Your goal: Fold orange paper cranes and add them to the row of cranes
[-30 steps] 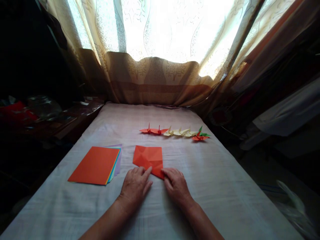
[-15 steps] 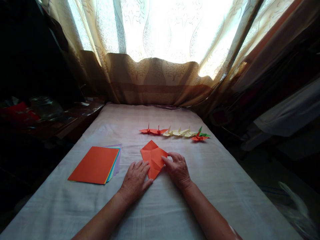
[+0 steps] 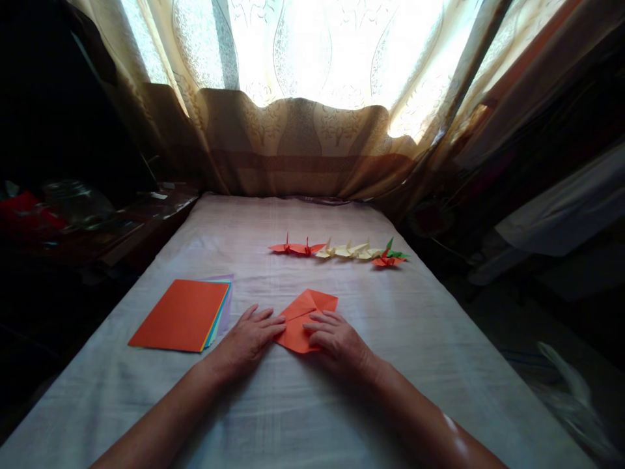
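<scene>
Orange paper (image 3: 295, 329): presumably light, crisp, tearable; best taken by edges. Left hand (image 3: 250, 335): spread, touching edge. Right hand (image 3: 338, 339): atop, pinch indiscernible.

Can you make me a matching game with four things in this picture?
Things:
1. Paper stack
2. Folded sheet
3. Green bird
4. Curtain

Clues:
A. Hanging at the back
B. Partly under the right hand
C. Orange on top, other colours peeking out
D. Just behind an orange bird

Pairs: 1-C, 2-B, 3-D, 4-A
</scene>
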A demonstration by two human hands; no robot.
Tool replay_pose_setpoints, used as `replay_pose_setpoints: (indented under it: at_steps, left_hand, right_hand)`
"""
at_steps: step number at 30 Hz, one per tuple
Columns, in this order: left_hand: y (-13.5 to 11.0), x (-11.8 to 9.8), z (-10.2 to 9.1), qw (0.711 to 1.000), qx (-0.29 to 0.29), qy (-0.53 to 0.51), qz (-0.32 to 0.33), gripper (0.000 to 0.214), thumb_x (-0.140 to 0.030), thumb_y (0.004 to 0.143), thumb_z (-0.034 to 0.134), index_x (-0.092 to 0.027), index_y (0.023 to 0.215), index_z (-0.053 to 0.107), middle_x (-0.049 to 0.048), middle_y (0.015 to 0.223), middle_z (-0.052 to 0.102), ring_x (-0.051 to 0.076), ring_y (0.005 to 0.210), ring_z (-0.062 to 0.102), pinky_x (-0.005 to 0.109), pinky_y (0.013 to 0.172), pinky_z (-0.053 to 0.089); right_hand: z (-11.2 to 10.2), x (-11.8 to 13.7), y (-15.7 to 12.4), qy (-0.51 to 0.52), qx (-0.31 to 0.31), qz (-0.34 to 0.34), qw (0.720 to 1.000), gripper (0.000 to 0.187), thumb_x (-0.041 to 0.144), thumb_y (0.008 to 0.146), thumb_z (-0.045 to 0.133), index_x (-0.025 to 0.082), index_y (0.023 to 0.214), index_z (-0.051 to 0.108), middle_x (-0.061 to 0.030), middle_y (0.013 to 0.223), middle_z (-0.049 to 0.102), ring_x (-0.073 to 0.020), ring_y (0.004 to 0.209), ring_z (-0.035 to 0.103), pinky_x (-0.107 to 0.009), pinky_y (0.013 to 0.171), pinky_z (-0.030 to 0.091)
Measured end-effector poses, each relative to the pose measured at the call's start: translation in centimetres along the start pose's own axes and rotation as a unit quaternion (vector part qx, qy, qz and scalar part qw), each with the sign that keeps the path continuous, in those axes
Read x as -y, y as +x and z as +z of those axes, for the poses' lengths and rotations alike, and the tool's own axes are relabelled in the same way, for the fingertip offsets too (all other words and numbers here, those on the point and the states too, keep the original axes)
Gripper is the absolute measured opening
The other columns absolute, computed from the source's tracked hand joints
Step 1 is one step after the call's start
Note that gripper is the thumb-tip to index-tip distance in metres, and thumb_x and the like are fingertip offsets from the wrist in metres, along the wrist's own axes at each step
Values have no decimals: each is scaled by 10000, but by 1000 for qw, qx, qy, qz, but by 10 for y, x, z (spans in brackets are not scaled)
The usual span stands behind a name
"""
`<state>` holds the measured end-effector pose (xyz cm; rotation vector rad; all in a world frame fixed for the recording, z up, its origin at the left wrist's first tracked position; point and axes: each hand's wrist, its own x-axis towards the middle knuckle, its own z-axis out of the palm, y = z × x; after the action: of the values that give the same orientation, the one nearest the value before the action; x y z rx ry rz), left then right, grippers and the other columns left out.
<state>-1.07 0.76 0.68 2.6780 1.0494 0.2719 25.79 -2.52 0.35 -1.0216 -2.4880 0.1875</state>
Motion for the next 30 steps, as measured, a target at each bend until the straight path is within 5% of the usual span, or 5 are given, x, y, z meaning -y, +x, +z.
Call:
replay_pose_setpoints:
  at_steps: [6,11,17,23,30]
  left_hand:
    - [-12,-6,8,997,-1,-58,-40,341,-321,952,495,-305,1279,590,35,1342,607,254,1347,432,532,1139,243]
    - [-6,-11,8,986,-96,-84,-108,257,-349,956,467,-239,907,694,39,1013,729,234,1078,610,499,1092,328]
    - [0,-14,11,975,-155,-64,-145,242,-373,940,483,-207,840,628,56,850,666,217,847,592,397,859,479]
    - [-1,-12,16,977,-169,-58,-116,214,-295,955,479,-211,1039,657,58,932,677,224,912,579,438,922,442]
    - [-4,-7,15,976,-169,-93,-103,240,-233,945,474,-205,1038,693,68,931,660,221,913,577,388,844,467]
  right_hand:
    - [10,-4,-3,98,-63,165,979,165,253,904,504,218,847,655,-25,814,720,-165,781,663,-275,778,472]
    - [22,-5,8,86,-114,294,945,217,330,900,510,216,767,638,-11,696,655,-163,661,603,-248,634,442]
    - [32,-6,15,-16,-157,278,948,229,310,907,511,214,752,650,-46,760,659,-198,768,577,-295,733,432]
    - [35,-8,14,-49,-167,257,950,234,312,925,519,209,757,644,-34,732,643,-187,743,552,-291,717,407]
    - [39,-8,13,-58,-194,257,945,232,357,947,496,199,885,655,-31,735,629,-187,728,544,-297,710,412]
